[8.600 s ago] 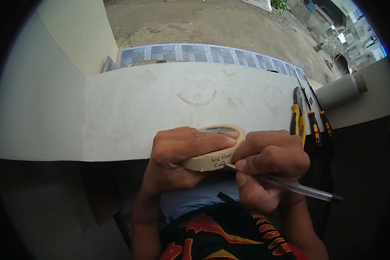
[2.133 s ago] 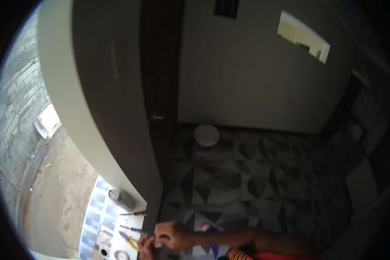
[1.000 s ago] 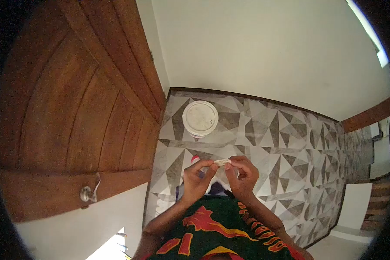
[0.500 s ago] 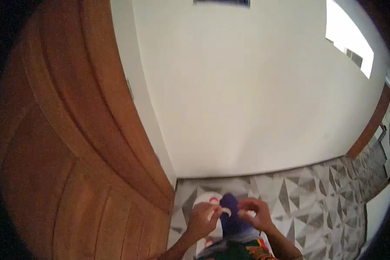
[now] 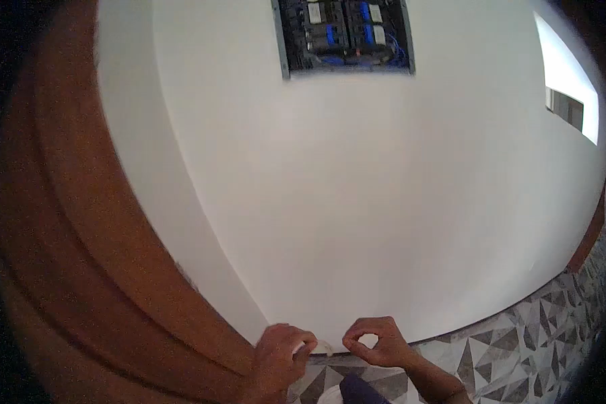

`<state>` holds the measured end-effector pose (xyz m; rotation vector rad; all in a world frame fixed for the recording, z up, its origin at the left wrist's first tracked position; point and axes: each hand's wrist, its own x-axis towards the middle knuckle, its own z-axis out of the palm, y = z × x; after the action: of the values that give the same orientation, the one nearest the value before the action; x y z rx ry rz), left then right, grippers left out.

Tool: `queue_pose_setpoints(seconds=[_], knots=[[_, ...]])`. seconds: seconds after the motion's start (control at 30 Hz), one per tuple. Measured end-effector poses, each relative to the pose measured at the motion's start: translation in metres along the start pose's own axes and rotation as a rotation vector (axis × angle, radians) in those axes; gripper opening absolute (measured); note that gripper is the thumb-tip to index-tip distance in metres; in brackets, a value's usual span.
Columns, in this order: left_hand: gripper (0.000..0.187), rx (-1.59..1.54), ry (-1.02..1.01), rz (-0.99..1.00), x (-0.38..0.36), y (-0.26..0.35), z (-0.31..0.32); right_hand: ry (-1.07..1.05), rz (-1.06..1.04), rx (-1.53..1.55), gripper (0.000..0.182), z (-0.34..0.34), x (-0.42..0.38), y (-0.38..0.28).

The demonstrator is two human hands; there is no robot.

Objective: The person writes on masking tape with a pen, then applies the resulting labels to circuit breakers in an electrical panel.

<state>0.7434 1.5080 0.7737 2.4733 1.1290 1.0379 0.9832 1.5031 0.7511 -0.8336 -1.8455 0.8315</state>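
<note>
My left hand (image 5: 284, 351) is closed, thumb and fingers pinched on a small pale curved strip (image 5: 326, 347) that sticks out to the right; its exact kind cannot be told. Just to the right, my right hand (image 5: 377, 342) has its thumb and forefinger pressed together in a ring. Whatever lies in that pinch, if anything, is too small to make out. Both hands are low in the view, a short gap apart, before the base of the white wall (image 5: 303, 202).
Above the hands, an open electrical panel (image 5: 345, 40) with blue wires is set into the wall. A brown wooden door (image 5: 54, 222) stands at left. Patterned tiles (image 5: 485, 350) cover the floor, and a bright opening (image 5: 569, 67) is at upper right. Dark blue cloth (image 5: 360, 390) shows below.
The view has tilted up and closer to the wall, bringing the electrical panel into sight. My right hand's fingers have come together in a pinch; my left still grips the pale strip.
</note>
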Motion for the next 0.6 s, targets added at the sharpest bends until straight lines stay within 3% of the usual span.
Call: queue_pose_setpoints(seconds=[0.07, 0.1, 0.17, 0.23, 0.4, 0.6], knots=[[0.007, 0.039, 0.032, 0.035, 0.072, 0.006, -0.044, 0.263, -0.148, -0.147, 0.013, -0.024, 0.056, -0.020], [0.007, 0.073, 0.070, 0.078, 0.108, 0.012, -0.067, 0.255, -0.142, -0.136, 0.013, -0.040, 0.084, -0.031], [0.006, 0.171, 0.129, 0.109, 0.173, 0.028, -0.105, 0.472, -0.467, -0.461, 0.018, -0.070, 0.134, -0.049], [0.008, 0.278, 0.014, 0.124, 0.227, 0.050, -0.148, 0.596, -0.607, -0.560, 0.021, -0.097, 0.176, -0.072], [0.007, 0.398, 0.014, 0.158, 0.321, 0.089, -0.218, 0.708, -0.740, -0.682, 0.022, -0.147, 0.264, -0.133], [0.008, 0.428, 0.030, 0.273, 0.395, 0.086, -0.242, 0.661, -0.920, -0.807, 0.026, -0.182, 0.320, -0.145]])
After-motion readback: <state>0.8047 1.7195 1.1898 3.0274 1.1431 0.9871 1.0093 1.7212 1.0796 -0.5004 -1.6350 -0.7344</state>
